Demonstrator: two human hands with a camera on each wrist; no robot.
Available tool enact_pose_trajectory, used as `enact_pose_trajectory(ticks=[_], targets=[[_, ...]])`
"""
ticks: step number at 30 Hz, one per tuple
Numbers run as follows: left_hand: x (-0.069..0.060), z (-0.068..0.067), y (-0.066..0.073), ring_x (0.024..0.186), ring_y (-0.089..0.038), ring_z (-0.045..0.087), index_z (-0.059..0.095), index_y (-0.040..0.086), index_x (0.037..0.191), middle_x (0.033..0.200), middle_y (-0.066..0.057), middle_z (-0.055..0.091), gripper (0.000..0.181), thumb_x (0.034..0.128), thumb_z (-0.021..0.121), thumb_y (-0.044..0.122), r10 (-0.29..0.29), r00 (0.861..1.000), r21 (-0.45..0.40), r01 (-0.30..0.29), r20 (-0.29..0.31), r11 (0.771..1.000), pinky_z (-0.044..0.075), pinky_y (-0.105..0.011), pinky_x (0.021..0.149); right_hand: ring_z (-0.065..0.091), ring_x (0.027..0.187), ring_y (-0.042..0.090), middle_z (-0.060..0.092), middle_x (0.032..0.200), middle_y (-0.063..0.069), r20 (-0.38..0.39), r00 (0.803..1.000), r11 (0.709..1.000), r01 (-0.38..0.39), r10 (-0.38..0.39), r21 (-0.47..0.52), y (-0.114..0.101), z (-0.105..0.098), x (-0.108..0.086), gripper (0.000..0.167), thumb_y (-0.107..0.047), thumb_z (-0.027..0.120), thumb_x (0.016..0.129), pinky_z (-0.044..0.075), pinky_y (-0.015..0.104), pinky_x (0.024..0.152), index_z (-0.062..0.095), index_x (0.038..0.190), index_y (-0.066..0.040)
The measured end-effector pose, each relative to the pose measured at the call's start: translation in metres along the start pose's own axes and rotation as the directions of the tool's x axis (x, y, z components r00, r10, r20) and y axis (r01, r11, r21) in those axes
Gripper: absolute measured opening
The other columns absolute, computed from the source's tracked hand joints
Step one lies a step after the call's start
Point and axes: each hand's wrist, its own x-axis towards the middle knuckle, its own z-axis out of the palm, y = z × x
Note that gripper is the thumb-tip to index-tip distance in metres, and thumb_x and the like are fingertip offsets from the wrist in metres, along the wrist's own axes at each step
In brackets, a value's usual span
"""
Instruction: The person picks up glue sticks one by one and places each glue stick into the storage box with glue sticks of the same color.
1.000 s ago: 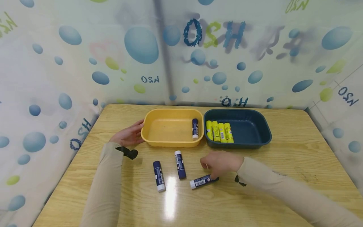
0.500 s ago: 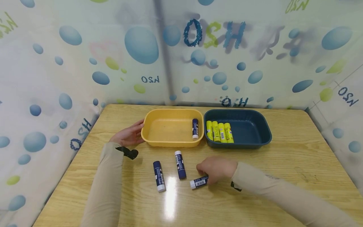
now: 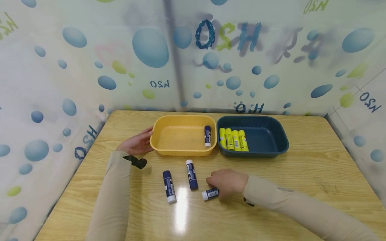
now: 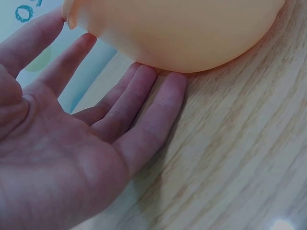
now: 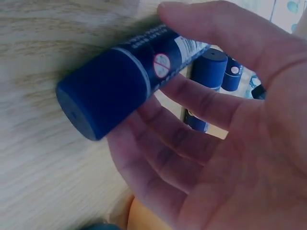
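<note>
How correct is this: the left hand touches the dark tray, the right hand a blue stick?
One thing is wrong: the left hand touches the yellow tray, as the left wrist view shows; the right hand does touch a blue stick.

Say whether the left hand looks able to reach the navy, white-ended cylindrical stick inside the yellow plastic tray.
Probably yes: the left hand touches the open tray, where nothing covers the stick.

Legible markings
Navy stick (image 5: 122, 84), between right fingers (image 5: 168, 155) and thumb (image 5: 206, 21): barcode (image 5: 192, 45), red prohibition sign (image 5: 162, 65) — backdrop (image 3: 193, 72), beyond the fingers: mirrored "H2O" (image 3: 228, 36).
</note>
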Motion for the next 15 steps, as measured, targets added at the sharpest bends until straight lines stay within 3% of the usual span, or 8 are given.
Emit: enact_pose_trajectory(ticks=[6, 15], targets=[[-0.0004, 0.0015, 0.0004, 0.13, -0.022, 0.033, 0.018, 0.03, 0.156, 0.154, -0.004, 0.021, 0.06, 0.1035, 0.046, 0.027, 0.003, 1.0, 0.011, -0.003, 0.009, 1.0, 0.037, -0.042, 0.104, 0.05, 0.076, 0.009, 0.054, 0.084, -0.007, -0.016, 1.0, 1.0, 0.022, -0.023, -0.007, -0.0005, 0.0045, 0.0041, 0.03, -0.01, 0.081, 0.073, 0.047, 0.027, 0.073, 0.061, 0.093, -0.018], [-0.0011, 0.0033, 0.0004, 0.128, -0.022, 0.034, 0.02, 0.03, 0.155, 0.151, -0.004, 0.025, 0.059, 0.103, 0.048, 0.027, -0.001, 1.0, 0.012, 0.001, -0.001, 1.0, 0.036, -0.042, 0.105, 0.049, 0.074, 0.009, 0.054, 0.084, -0.007, 0.005, 0.999, 0.999, 0.033, -0.033, -0.002, -0.0001, 0.004, 0.0056, 0.029, -0.008, 0.079, 0.075, 0.047, 0.025, 0.073, 0.062, 0.097, -0.017]])
